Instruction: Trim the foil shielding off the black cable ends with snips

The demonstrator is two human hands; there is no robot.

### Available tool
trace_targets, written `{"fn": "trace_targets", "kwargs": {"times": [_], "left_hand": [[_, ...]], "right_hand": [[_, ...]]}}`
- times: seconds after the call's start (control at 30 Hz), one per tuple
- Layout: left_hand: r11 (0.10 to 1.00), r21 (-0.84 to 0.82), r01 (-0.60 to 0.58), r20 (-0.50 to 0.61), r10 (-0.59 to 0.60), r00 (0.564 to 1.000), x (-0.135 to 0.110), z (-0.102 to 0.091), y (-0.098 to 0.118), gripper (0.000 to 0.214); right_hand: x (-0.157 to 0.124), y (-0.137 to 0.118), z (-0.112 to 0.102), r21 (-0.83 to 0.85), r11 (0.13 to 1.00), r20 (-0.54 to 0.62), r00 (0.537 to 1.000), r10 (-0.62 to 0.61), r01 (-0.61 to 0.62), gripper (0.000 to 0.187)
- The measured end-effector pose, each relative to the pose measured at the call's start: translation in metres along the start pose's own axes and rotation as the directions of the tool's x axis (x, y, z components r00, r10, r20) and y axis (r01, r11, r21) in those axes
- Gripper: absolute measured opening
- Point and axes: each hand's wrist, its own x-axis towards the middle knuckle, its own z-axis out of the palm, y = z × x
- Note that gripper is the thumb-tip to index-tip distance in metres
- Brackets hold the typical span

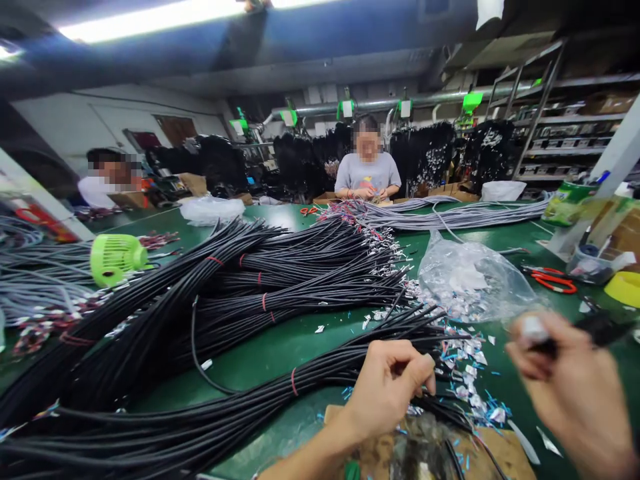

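My left hand (390,387) is closed in a pinch over the end of a bundle of black cables (330,353), apparently on a black cable; the exact grip is hidden by the fingers. Below it, stripped cable ends with thin coloured wires (480,440) lie over a piece of cardboard (505,450). Off to the right, my right hand (570,380) is smeared by motion, its fingers wrapped round a dark tool with a pale, silvery end (534,329). Scraps of foil and blue bits (470,380) are strewn between the two hands.
More black cable bundles (310,267) tied with red bands cover the green table (285,340). Around them are a green fan (117,260), a clear plastic bag (475,277), red-handled scissors (553,280) and grey cables (450,217). A person (367,170) works opposite, another (100,187) at left.
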Motion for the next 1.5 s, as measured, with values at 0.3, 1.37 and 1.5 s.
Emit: {"fn": "trace_targets", "kwargs": {"times": [0.3, 1.37, 1.5], "left_hand": [[0.924, 0.218, -0.314, -0.344, 0.374, 0.861, -0.004, -0.003, -0.001, 0.009], [0.296, 0.835, -0.464, -0.065, 0.890, 0.451, -0.009, -0.002, -0.020, 0.020], [0.235, 0.853, -0.465, 0.003, 0.890, 0.455, -0.009, 0.000, -0.016, 0.017]], "right_hand": [[-0.022, 0.018, 0.004, -0.505, 0.704, 0.435, 0.852, -0.292, 0.499, 0.027], [-0.021, 0.018, 0.009, -0.462, 0.615, 0.558, 0.748, -0.359, 0.639, 0.017], [-0.022, 0.024, 0.009, -0.495, 0.589, 0.549, 0.755, -0.359, 0.639, 0.016]]}}
